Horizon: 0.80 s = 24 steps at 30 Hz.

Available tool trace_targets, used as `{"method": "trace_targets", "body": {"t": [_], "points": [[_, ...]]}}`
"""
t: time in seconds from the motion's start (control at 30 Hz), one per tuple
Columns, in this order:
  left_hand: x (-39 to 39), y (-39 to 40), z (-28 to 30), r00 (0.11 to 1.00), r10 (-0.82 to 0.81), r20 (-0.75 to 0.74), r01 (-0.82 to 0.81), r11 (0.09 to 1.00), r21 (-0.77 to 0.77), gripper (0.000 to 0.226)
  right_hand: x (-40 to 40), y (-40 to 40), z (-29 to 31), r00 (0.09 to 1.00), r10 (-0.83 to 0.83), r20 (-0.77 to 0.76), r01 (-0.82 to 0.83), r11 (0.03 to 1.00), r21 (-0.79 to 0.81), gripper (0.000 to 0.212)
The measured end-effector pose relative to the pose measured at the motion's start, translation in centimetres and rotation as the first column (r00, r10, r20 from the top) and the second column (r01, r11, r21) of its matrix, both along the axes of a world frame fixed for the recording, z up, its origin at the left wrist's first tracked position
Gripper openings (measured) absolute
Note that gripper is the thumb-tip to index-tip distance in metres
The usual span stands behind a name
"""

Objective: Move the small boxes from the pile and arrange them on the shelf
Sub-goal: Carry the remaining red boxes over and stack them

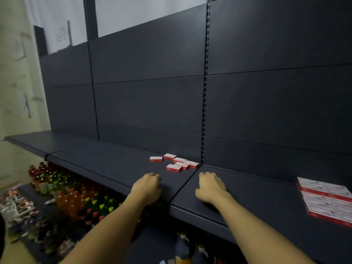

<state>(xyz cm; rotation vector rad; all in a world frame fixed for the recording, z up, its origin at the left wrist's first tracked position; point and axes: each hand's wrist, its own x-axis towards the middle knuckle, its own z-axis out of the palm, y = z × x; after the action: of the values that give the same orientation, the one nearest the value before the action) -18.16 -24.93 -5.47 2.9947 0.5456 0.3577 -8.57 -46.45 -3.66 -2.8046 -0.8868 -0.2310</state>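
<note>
Shelf (106,159): dark steel deck crossing the frame from left to lower right. Stack (326,200), right edge of frame: red-and-white boxes laid in neat rows. Pile (176,162), centre, near the back panel: six or so loose small boxes lying flat, some touching. They look light, stiff cardboard, probably easy to slide; best pinched across the long sides. Left hand (147,187) and right hand (210,187), lower centre: both rest on the deck just short of the pile, fingers loosely curled, grasping nothing, forearms reaching up from the bottom edge.
</note>
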Motion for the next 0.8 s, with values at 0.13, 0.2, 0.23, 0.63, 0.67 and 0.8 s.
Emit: {"method": "trace_targets", "body": {"t": [0.13, 0.2, 0.23, 0.63, 0.67, 0.8], "points": [[0.1, 3.1, -0.4, 0.999, 0.024, 0.041, -0.022, 0.999, -0.043, 0.044, 0.1, 3.8, -0.5, 0.999, 0.029, 0.038, -0.029, 1.000, -0.003, 0.042], [0.5, 4.6, -0.5, 0.999, 0.029, 0.042, -0.027, 0.998, -0.054, 0.045, 0.5, 5.5, -0.7, 0.998, 0.039, 0.045, -0.039, 0.999, -0.004, 0.044], [0.8, 5.3, -0.6, 0.999, 0.031, 0.039, -0.029, 0.998, -0.057, 0.045, 0.8, 6.4, -0.7, 0.998, 0.043, 0.046, -0.043, 0.999, -0.001, 0.046], [7.8, 13.1, -0.6, 0.998, 0.055, 0.012, -0.054, 0.996, -0.076, 0.042, 9.0, 14.7, 1.0, 0.996, 0.045, 0.072, -0.048, 0.998, 0.037, 0.043], [8.7, 13.7, -0.3, 0.998, 0.058, 0.016, -0.057, 0.996, -0.074, 0.041, 9.9, 15.2, 1.2, 0.996, 0.046, 0.071, -0.049, 0.998, 0.043, 0.043], [12.5, 15.3, 0.5, 0.998, 0.045, 0.042, -0.042, 0.997, -0.061, 0.037, 13.3, 16.8, 1.4, 0.998, 0.033, 0.055, -0.036, 0.998, 0.053, 0.043]]}}
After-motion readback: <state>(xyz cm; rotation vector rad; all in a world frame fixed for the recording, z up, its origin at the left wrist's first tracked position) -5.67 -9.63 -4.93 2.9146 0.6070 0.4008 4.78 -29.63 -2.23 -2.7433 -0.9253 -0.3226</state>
